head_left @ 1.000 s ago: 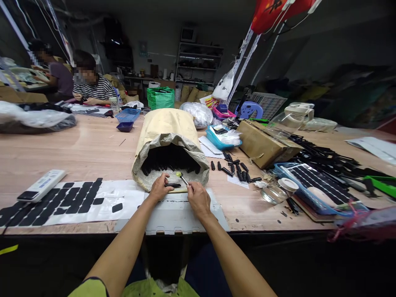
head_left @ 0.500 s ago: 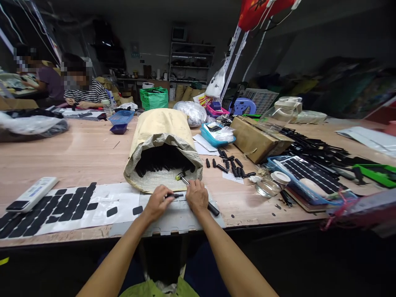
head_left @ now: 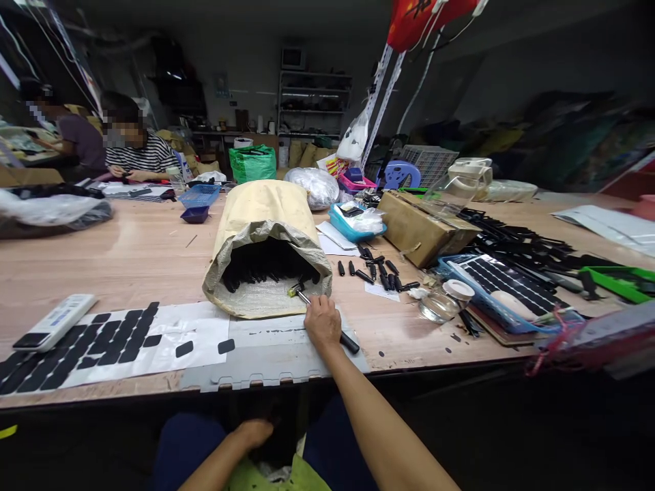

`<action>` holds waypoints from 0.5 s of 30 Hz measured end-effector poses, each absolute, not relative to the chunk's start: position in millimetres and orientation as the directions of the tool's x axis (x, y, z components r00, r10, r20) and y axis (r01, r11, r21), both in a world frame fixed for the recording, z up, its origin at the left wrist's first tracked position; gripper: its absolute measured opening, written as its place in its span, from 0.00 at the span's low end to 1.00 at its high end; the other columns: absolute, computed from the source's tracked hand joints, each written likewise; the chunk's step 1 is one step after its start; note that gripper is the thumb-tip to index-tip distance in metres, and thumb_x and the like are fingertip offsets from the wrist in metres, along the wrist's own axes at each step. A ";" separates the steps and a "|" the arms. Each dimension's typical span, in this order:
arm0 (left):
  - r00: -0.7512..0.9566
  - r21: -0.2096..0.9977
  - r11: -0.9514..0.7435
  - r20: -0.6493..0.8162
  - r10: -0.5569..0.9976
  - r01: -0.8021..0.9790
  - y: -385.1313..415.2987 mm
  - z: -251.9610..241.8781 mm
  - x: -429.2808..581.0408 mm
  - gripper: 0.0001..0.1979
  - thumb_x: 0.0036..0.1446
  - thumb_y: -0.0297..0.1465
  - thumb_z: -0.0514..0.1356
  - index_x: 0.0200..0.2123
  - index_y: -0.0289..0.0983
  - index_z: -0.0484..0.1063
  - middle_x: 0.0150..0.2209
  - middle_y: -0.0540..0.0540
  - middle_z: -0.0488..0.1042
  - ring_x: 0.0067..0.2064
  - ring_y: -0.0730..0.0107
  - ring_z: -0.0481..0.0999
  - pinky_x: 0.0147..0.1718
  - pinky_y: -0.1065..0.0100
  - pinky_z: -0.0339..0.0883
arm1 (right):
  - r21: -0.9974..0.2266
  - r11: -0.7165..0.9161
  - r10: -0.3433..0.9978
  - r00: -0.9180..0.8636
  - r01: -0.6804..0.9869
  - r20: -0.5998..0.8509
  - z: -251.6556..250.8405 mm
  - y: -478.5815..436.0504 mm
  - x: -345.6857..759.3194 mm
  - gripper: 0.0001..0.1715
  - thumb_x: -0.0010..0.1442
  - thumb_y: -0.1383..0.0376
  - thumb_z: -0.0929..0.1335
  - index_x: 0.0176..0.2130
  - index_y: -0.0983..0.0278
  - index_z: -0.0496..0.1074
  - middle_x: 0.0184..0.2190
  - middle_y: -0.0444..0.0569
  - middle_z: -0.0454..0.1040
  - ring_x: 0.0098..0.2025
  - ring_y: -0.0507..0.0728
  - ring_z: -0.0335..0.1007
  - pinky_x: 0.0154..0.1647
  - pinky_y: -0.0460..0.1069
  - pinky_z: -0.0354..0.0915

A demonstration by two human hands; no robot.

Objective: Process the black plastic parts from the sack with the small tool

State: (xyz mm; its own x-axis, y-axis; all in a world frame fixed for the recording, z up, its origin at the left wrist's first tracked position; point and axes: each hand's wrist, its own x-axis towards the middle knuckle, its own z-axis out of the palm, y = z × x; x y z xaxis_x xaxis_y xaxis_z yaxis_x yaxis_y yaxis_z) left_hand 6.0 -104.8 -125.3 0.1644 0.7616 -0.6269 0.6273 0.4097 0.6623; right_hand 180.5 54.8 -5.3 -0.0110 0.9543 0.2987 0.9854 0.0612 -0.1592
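Observation:
My right hand (head_left: 323, 320) is wrapped around a hammer (head_left: 350, 342) with a black grip, a metal shaft and a yellowish head. It rests over the grey mat (head_left: 245, 365) at the table's front edge. Below that edge, above my lap, is my left hand (head_left: 256, 432); its fingers are lost in shadow. Just past the mat lies a beige woven sack (head_left: 271, 204), its mouth facing me and many black parts (head_left: 256, 267) inside. The hammer's head reaches to the lip of the sack.
Left of the mat is a white sheet (head_left: 205, 326) of black stickers, with a white device (head_left: 56, 322) on it. Small black cylinders (head_left: 383, 273), a glass jar (head_left: 439, 307), a blue basket (head_left: 460, 273) and a cardboard box (head_left: 419, 235) stand right. Two people sit far left.
My left hand has drawn back from the mat to below the table edge; the slim black part it held is out of sight. My right hand stays on the hammer.

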 end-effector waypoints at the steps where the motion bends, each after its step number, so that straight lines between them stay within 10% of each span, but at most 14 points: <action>1: 0.169 0.643 0.385 -0.629 0.759 0.662 -104.5 -119.0 8.0 0.30 0.54 0.40 0.61 0.60 0.41 0.68 0.63 0.40 0.66 0.65 0.45 0.61 0.63 0.53 0.54 | -0.158 0.060 0.954 -0.010 0.986 0.300 -5.6 54.8 180.6 0.12 0.65 0.65 0.60 0.44 0.63 0.70 0.42 0.54 0.70 0.44 0.60 0.62 0.39 0.51 0.57; 9: 0.665 0.845 0.153 -0.503 0.552 0.512 -65.0 24.9 7.3 0.18 0.53 0.42 0.62 0.44 0.40 0.78 0.32 0.49 0.79 0.31 0.66 0.78 0.30 0.68 0.70 | -0.155 0.052 0.952 -0.002 0.987 0.306 -7.7 55.0 179.5 0.12 0.66 0.64 0.60 0.45 0.62 0.70 0.42 0.53 0.69 0.44 0.60 0.62 0.39 0.51 0.57; 15: -0.262 0.682 0.180 0.017 0.965 0.709 55.4 66.4 -44.6 0.13 0.58 0.30 0.55 0.43 0.33 0.76 0.41 0.36 0.79 0.44 0.56 0.77 0.43 0.60 0.69 | -0.152 0.053 0.952 -0.003 0.987 0.306 -7.8 55.2 179.7 0.12 0.66 0.65 0.59 0.44 0.63 0.70 0.41 0.53 0.69 0.44 0.59 0.61 0.39 0.51 0.56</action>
